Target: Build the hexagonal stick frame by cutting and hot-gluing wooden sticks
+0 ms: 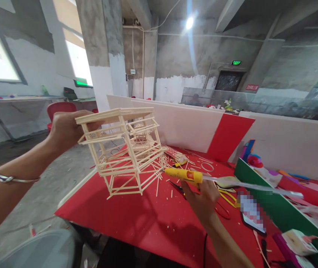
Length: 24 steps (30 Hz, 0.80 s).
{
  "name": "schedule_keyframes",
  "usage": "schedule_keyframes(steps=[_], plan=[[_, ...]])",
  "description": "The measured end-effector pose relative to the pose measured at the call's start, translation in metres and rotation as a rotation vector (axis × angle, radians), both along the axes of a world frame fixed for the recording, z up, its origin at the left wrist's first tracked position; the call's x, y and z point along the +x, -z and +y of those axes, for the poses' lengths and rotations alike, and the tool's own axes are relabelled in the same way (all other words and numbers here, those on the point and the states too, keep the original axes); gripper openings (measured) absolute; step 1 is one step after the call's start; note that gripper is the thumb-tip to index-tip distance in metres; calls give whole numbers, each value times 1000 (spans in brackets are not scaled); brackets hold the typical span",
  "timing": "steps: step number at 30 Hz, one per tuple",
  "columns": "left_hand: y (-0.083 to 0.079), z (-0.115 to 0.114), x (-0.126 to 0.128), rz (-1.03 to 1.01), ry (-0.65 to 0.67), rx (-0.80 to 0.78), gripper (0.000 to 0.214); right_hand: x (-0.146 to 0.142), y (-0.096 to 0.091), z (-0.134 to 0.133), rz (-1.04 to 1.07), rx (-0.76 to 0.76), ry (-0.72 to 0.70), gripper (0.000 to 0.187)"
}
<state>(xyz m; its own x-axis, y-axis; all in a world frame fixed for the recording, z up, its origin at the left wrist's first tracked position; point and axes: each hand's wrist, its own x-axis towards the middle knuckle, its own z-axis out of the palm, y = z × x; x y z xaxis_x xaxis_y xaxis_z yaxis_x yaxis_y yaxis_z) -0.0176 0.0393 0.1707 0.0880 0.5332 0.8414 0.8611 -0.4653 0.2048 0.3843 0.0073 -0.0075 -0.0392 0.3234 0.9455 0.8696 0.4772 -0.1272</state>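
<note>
Above the table, the left grip clamps a stick frame, the right grip a glue gun.

No text can be read; the green sign and red sign, upper right, are too small.

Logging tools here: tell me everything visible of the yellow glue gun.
The yellow glue gun looks plastic, with an orange-red part in a side opening and a long translucent stick jutting from its rear. The right hand holds it roughly level above the red tabletop, its nozzle toward the wooden stick frame; whether they touch is unclear.
</note>
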Motion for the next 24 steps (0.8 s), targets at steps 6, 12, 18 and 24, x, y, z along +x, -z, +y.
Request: schedule_keyframes(steps=[6, 12, 18, 24], plan=[[2, -1, 1, -7, 1, 25, 22, -3, -7, -4, -62, 84, -57, 36], [3, -2, 3, 8, -8, 25, 22, -1, -9, -7, -121, 60, -1, 32], [7, 2, -3, -31, 7, -15, 25, 1, -1, 1, -54, 23, -22, 32], [11, 0, -4, -67, -31, -59, 24, -1, -10, 4, -55, -56, -22, 27]])
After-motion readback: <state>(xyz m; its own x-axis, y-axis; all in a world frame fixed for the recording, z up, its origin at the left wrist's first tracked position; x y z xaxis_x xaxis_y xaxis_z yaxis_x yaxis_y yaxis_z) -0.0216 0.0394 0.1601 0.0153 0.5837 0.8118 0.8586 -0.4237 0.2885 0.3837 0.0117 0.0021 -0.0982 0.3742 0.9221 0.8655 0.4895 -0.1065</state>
